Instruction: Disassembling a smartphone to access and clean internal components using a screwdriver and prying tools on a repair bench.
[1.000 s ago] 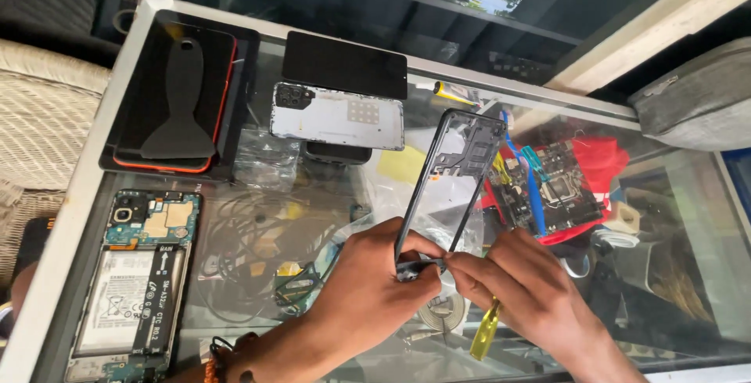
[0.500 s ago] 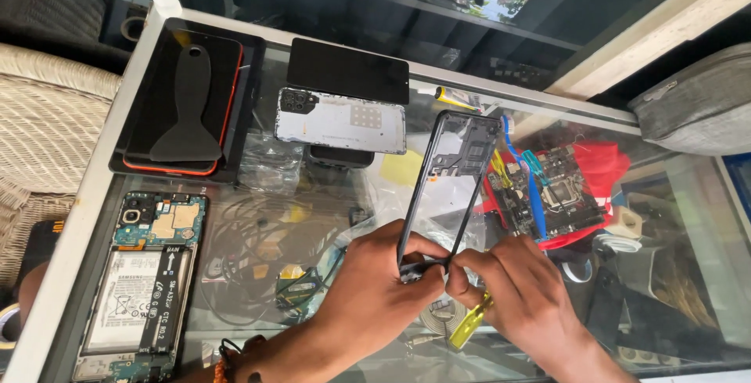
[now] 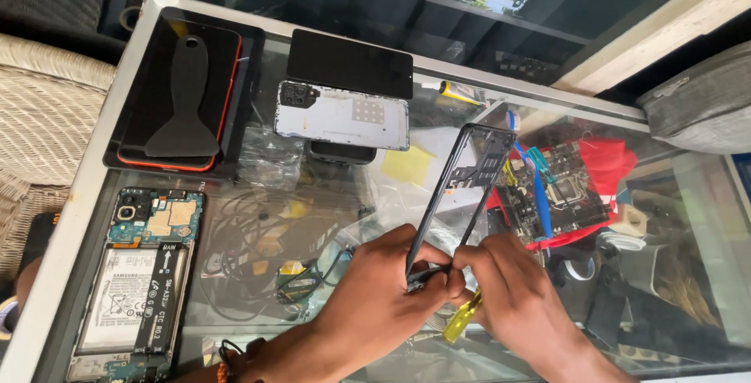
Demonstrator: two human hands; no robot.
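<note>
The left hand [image 3: 375, 297] is pinching the lower end of a dark phone mid-frame [image 3: 461, 187], thumb and fingers pressed together on its bottom edge, holding it tilted up above the glass counter [image 3: 78, 219]. The right hand [image 3: 516, 305] is meeting it from the other side, fingers closed on the same lower corner of the frame, and is also gripping a yellow-handled tool [image 3: 461, 319] whose handle is sticking out beneath the fingers; the tip is hidden between the two hands. The frame is standing roughly at the centre of the counter, its upper end leaning away toward a green circuit board [image 3: 559, 191] lying on red material under the glass. To the left, an opened phone [image 3: 137, 273] is lying flat on the counter with its battery and boards exposed. Behind it, a black spatula-shaped pry tool [image 3: 184, 97] is resting on a black mat with an orange-red edge [image 3: 227, 97]. Near the middle of the far side, a silver-grey phone back cover [image 3: 344, 115] is lying just in front of a black display panel [image 3: 350, 64]. A small tube with a yellow body [image 3: 452, 93] is lying to the right of these. Coiled cables [image 3: 258, 242] are showing under the glass near the left hand.
</note>
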